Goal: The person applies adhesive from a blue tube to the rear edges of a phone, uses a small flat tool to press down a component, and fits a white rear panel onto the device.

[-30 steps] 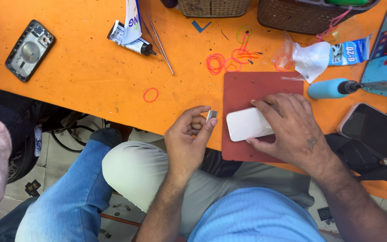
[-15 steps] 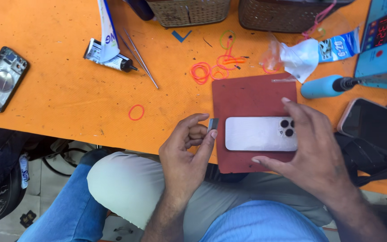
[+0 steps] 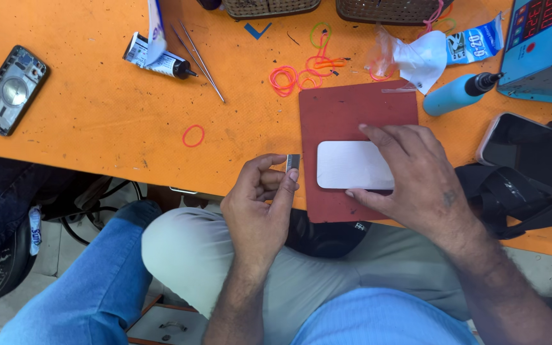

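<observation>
Orange surface (image 3: 97, 128) is carrying a red mat (image 3: 346, 108); on it a white phone back (image 3: 349, 165) is lying, long axis left-right. Right hand (image 3: 416, 179) is pinning it flat, fingers spread. Left hand (image 3: 260, 204) is pinching a small blade (image 3: 293, 162) upright at the phone's left end, grip closed; best keeping it shallow, I'd say.

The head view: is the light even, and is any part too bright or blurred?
Head view: soft, even daylight on the orange table, with only faint shadows; the white phone under the right hand is washed out, so no detail shows; the left hand and its small blade look sharp.
</observation>
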